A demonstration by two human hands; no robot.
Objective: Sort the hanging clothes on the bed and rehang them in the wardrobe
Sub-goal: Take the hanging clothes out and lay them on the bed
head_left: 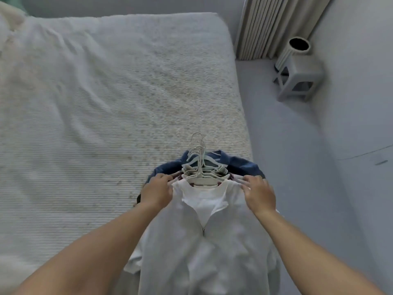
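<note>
A stack of clothes on white hangers (198, 165) lies at the near right corner of the bed (106, 103). On top is a white zip-neck top (204, 241); a blue garment (242, 165) shows underneath at the far side. My left hand (157, 191) grips the left shoulder of the white top, fingers curled over its edge. My right hand (258, 193) rests on the right shoulder with fingertips bent onto the fabric. The hanger hooks point away from me.
The bed cover is a wrinkled white textured blanket. To the right runs a pale floor (297, 167) with a small grey stool (297, 81), a ribbed cylinder (295, 50) on it, and a curtain (276, 24) behind.
</note>
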